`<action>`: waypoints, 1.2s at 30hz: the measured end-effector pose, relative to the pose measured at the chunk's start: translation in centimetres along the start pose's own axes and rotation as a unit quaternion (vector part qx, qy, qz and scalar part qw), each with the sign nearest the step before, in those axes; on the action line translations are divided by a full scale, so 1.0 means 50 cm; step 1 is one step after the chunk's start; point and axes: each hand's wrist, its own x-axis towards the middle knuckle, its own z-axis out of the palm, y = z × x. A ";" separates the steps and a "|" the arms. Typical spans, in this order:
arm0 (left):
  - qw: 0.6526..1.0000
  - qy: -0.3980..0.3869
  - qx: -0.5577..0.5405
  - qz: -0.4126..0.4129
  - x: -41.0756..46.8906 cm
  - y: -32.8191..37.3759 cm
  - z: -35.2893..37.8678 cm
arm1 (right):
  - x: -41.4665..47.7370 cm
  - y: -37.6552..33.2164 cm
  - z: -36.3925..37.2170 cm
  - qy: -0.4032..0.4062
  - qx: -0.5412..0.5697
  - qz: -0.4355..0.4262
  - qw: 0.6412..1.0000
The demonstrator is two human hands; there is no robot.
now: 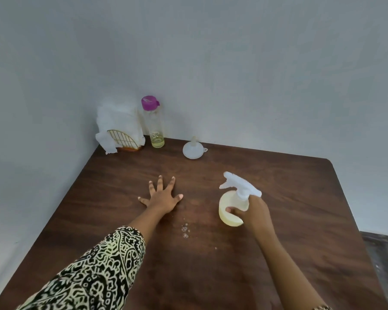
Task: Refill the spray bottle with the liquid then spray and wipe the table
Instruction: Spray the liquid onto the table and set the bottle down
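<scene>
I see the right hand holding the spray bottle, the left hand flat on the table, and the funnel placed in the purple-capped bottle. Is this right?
Only the funnel is wrong: the head view shows it mouth-down on the table, apart from the purple-capped bottle. The right hand does hold the spray bottle, and the left hand lies flat.

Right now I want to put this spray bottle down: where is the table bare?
The right half of the table, past the right hand holding the spray bottle, is bare. Droplets lie near the left hand. The far left corner is crowded: napkins, purple-capped bottle, funnel.
</scene>
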 end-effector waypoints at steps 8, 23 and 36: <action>0.998 -0.057 -0.020 -0.007 0.027 0.005 -0.017 | 0.210 -0.065 0.011 0.008 0.005 0.005 1.000; 0.997 -0.072 0.000 -0.010 0.039 0.001 -0.016 | 0.401 -0.084 -0.003 -0.002 -0.051 -0.008 0.999; 0.998 -0.054 0.002 -0.014 0.038 0.000 -0.017 | 0.410 -0.088 -0.010 -0.003 -0.035 -0.019 0.999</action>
